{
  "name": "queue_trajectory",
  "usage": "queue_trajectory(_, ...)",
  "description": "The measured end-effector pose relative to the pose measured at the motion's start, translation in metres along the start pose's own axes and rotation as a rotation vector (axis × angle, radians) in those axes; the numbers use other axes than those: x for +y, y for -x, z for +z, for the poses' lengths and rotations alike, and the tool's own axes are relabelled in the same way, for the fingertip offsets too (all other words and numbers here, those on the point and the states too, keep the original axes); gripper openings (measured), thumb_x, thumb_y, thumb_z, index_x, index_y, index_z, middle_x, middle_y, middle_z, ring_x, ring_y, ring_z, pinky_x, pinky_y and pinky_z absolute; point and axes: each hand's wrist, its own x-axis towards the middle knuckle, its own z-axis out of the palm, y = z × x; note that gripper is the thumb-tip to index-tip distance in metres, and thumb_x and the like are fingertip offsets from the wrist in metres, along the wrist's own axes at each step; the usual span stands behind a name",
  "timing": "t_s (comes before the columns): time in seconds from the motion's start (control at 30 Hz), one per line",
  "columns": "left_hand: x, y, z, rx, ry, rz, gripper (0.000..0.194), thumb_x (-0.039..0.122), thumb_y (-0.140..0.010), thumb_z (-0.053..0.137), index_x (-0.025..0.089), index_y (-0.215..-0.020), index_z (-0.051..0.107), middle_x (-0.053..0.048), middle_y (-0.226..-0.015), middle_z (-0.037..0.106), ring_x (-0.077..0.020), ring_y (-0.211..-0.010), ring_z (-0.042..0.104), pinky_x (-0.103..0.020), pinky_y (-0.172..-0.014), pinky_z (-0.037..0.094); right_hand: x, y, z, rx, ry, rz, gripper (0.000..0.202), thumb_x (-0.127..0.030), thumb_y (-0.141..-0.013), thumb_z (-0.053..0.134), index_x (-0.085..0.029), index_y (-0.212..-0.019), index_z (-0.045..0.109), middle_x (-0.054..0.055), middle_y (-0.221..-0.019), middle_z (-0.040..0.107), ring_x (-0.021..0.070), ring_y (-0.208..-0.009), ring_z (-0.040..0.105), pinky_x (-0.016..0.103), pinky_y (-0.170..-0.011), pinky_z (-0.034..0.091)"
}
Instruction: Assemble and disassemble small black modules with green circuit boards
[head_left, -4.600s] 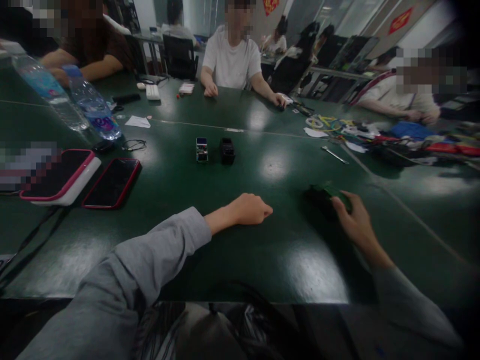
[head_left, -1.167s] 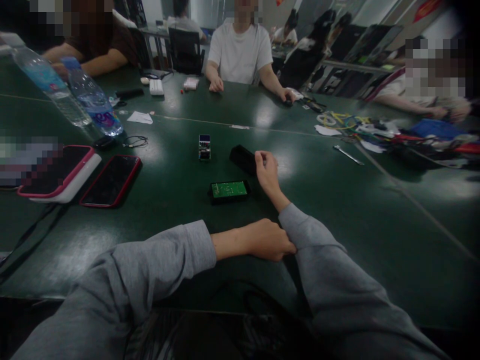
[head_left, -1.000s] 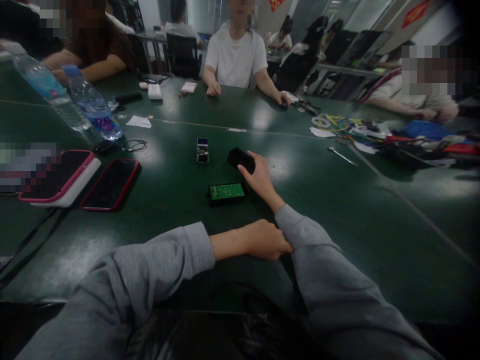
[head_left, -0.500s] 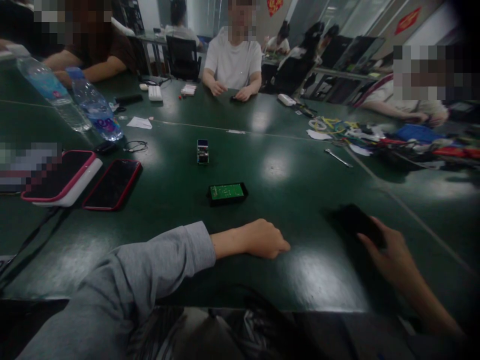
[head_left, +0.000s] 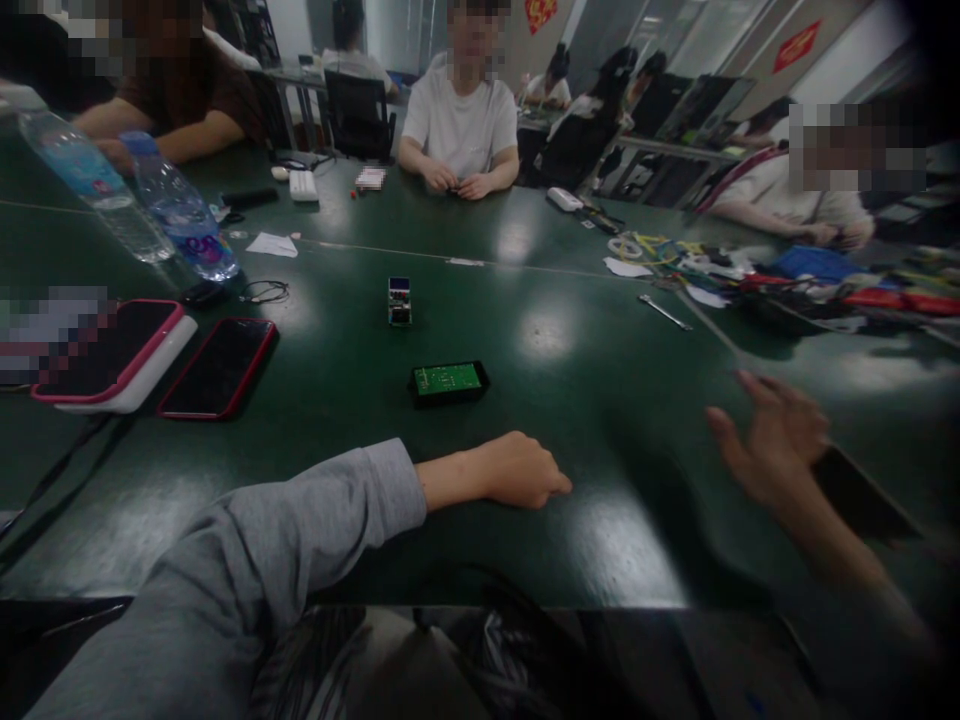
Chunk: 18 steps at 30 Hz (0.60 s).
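Note:
My left hand (head_left: 523, 470) rests on the green table (head_left: 480, 550), curled into a loose fist with its palm side turned away; no object shows in it. In front of it lies a black case with a green circuit board (head_left: 448, 380) in it. Farther off stands a small electronic module (head_left: 400, 302) with a dark screen on top. My right hand (head_left: 776, 440), slightly blurred, is over the right side of the table with fingers spread. A dark flat slab like a phone (head_left: 862, 495) is just beyond its wrist, partly hidden by the hand.
At left lie a red-cased phone (head_left: 219, 370) and a pink-edged device (head_left: 112, 350), with water bottles (head_left: 187, 220) behind. A wrench (head_left: 664, 312) and a heap of cables (head_left: 795, 275) lie at right. Co-workers (head_left: 461, 125) sit across the table.
My right hand has let go of the dark phone-like slab and lifted its fingers apart; the slab is now farther right. My left hand stays in place. The view has shifted slightly.

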Motion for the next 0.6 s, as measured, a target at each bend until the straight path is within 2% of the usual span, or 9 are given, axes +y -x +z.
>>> queue_trajectory(0.07, 0.000, 0.000, 0.003, 0.016, -0.019, 0.004, 0.024, 0.016, -0.096, 0.050, 0.020, -0.096, 0.074, -0.004, -0.100, 0.080, -0.0222, -0.090, 0.075, -0.031, -0.056, 0.040, -0.053, -0.032, 0.044, -0.014, -0.057, -0.011, 0.058, -0.067, -0.100, 0.034, -0.052, -0.156, 0.034, 0.010, -0.151, 0.049, 0.0400, -0.142, 0.042, 0.071, -0.109, 0.036)
queue_trajectory(0.13, -0.001, -0.001, 0.005, 0.029, -0.027, 0.012, 0.024, 0.017, -0.096, 0.051, 0.021, -0.098, 0.075, -0.004, -0.100, 0.080, -0.0235, -0.091, 0.076, -0.032, -0.056, 0.043, -0.107, -0.062, 0.093, -0.128, -0.176, -0.105, 0.057, -0.065, -0.102, 0.035, -0.040, -0.152, 0.046, 0.011, -0.150, 0.050, 0.0379, -0.137, 0.047, 0.067, -0.107, 0.041)
queue_trajectory(0.17, -0.002, -0.001, 0.006, 0.031, -0.026, 0.016, 0.024, 0.018, -0.096, 0.051, 0.021, -0.100, 0.075, -0.004, -0.100, 0.080, -0.0242, -0.090, 0.076, -0.033, -0.056, 0.044, -0.132, -0.077, 0.117, -0.141, -0.235, -0.141, 0.055, -0.063, -0.103, 0.034, -0.036, -0.148, 0.051, 0.011, -0.148, 0.051, 0.0357, -0.135, 0.049, 0.064, -0.108, 0.042)
queue_trajectory(0.23, -0.003, -0.002, 0.008, 0.034, -0.020, 0.024, 0.024, 0.020, -0.096, 0.052, 0.022, -0.103, 0.075, -0.005, -0.101, 0.080, -0.0254, -0.090, 0.076, -0.034, -0.056, 0.046, -0.176, -0.105, 0.161, -0.088, -0.355, -0.148, 0.056, -0.062, -0.105, 0.029, -0.029, -0.141, 0.057, 0.013, -0.139, 0.056, 0.0318, -0.130, 0.052, 0.059, -0.109, 0.044)
queue_trajectory(0.3, -0.004, -0.002, 0.009, 0.041, -0.013, 0.031, 0.025, 0.021, -0.095, 0.054, 0.022, -0.106, 0.075, -0.005, -0.103, 0.080, -0.0259, -0.091, 0.076, -0.034, -0.058, 0.049, -0.212, -0.129, 0.195, -0.048, -0.443, -0.130, 0.058, -0.061, -0.106, 0.024, -0.027, -0.138, 0.058, 0.013, -0.132, 0.060, 0.0293, -0.127, 0.053, 0.055, -0.110, 0.043)
queue_trajectory(0.37, -0.004, -0.003, 0.010, 0.053, -0.012, 0.026, 0.025, 0.020, -0.094, 0.055, 0.022, -0.107, 0.076, -0.006, -0.103, 0.080, -0.0256, -0.091, 0.077, -0.035, -0.061, 0.052, -0.241, -0.145, 0.218, -0.059, -0.493, -0.166, 0.062, -0.063, -0.106, 0.020, -0.026, -0.140, 0.056, 0.012, -0.132, 0.060, 0.0283, -0.127, 0.052, 0.053, -0.110, 0.043)
queue_trajectory(0.43, -0.005, -0.003, 0.010, 0.069, -0.007, 0.019, 0.025, 0.020, -0.094, 0.055, 0.021, -0.105, 0.078, -0.006, -0.101, 0.080, -0.0251, -0.090, 0.077, -0.035, -0.063, 0.053, -0.261, -0.153, 0.229, -0.140, -0.494, -0.269, 0.064, -0.066, -0.104, 0.019, -0.029, -0.144, 0.054, 0.010, -0.141, 0.055, 0.0286, -0.131, 0.048, 0.053, -0.110, 0.043)
queue_trajectory(0.5, -0.006, -0.003, 0.011, 0.086, 0.001, 0.020, 0.024, 0.020, -0.094, 0.056, 0.020, -0.102, 0.078, -0.007, -0.098, 0.081, -0.0248, -0.086, 0.077, -0.035, -0.062, 0.054, -0.272, -0.154, 0.232, -0.236, -0.450, -0.370, 0.067, -0.071, -0.102, 0.018, -0.034, -0.149, 0.050, 0.007, -0.153, 0.046, 0.0305, -0.138, 0.042, 0.054, -0.110, 0.042)
queue_trajectory(0.6, -0.006, -0.003, 0.012, 0.116, 0.009, 0.032, 0.023, 0.020, -0.093, 0.057, 0.020, -0.097, 0.079, -0.007, -0.094, 0.081, -0.0243, -0.082, 0.076, -0.034, -0.060, 0.053, -0.275, -0.150, 0.232, -0.342, -0.377, -0.452, 0.074, -0.077, -0.099, 0.015, -0.037, -0.157, 0.038, 0.005, -0.165, 0.030, 0.0341, -0.145, 0.032, 0.058, -0.111, 0.039)
